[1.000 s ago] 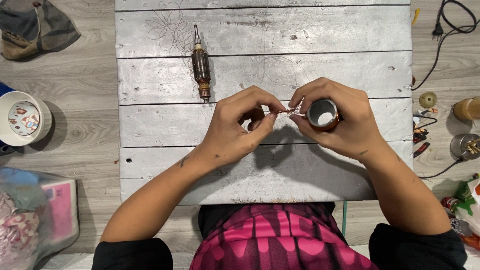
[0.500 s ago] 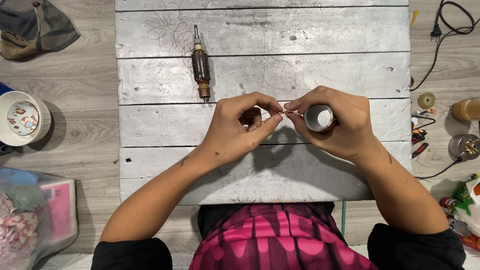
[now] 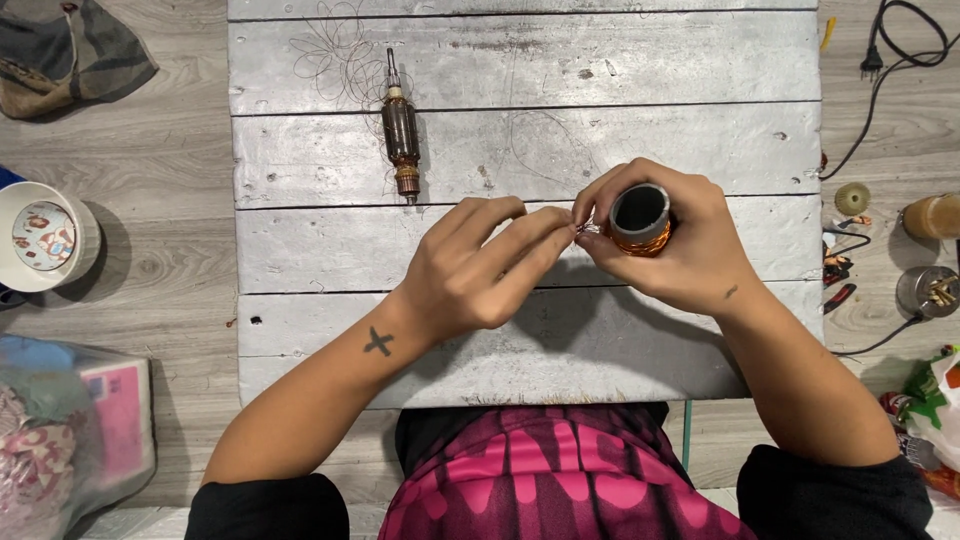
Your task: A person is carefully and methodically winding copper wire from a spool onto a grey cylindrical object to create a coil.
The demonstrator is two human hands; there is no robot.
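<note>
Right hand (image 3: 680,240) clenched round coil (image 3: 640,222) — left hand (image 3: 480,265) pinching wire end (image 3: 585,229) beside it; wire barely visible.

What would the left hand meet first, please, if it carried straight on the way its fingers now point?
The left hand points right and slightly up the picture, so it would likely meet the copper-wound cylinder held by the right hand. Its fingertips already sit at the cylinder's edge; actual contact is unclear.
</note>
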